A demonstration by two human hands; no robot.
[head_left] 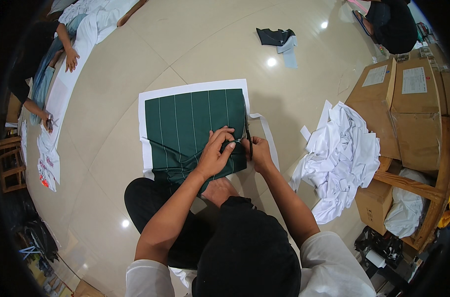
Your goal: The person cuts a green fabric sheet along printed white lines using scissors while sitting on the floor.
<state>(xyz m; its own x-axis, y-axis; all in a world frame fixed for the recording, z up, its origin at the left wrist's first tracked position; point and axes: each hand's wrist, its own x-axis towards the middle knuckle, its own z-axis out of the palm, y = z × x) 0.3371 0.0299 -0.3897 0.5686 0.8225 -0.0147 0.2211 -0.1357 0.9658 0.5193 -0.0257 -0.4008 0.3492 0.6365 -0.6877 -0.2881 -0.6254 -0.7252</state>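
Note:
Dark green fabric with thin white lines [190,116] lies on a larger white sheet [143,114], whose border shows around it. The lower part of the green fabric is bunched into folds near my bare foot. My left hand [217,151] rests on it with curled fingers, gripping the fabric by its right edge. Beside it, my right hand [258,151] is closed around dark scissors [248,129], whose blades point away from me along that edge. A narrow white strip [268,131] hangs loose from the sheet's right side. The exact spot between the two hands is partly hidden.
A heap of white cloth [341,158] lies on the tiled floor at right, before cardboard boxes [415,128] and a wooden frame [408,182]. Black and grey scraps [279,42] lie farther off. At left another person [34,59] works on long white fabric; someone crouches [395,24] far right.

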